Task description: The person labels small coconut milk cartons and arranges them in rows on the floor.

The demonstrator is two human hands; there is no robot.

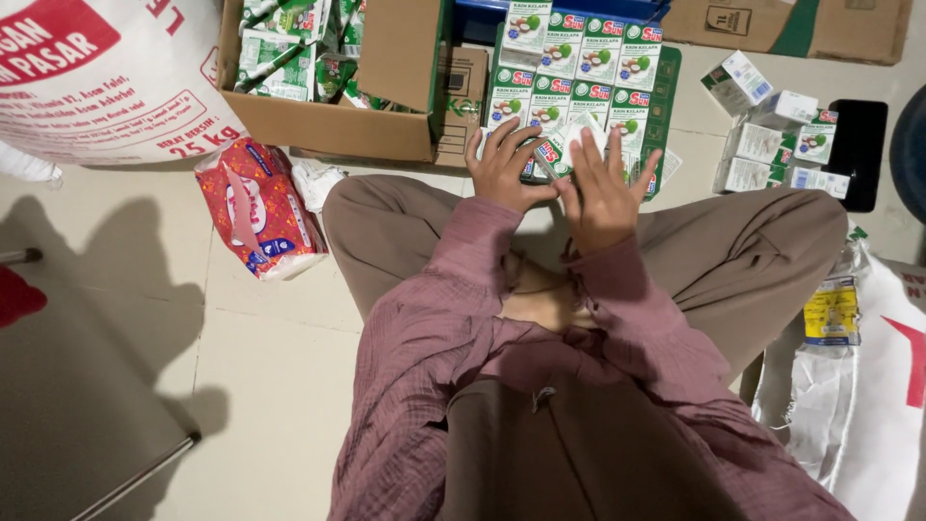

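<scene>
I sit cross-legged on a tiled floor. My left hand (504, 166) and my right hand (602, 189) both rest on the near edge of a flat layer of small green-and-white cartons (579, 68) laid out in rows in front of my knees. Between the two hands I pinch one small green-and-white carton (552, 152), tilted, at the front row. The fingers of both hands are spread over the packs. My pink sleeves cover both forearms.
An open cardboard box (333, 121) with more green cartons stands at the upper left. A large white sack (96, 77) lies far left, a red printed bag (258, 207) beside it. Loose white-and-green small boxes (772, 135) lie right, near a black object (857, 152).
</scene>
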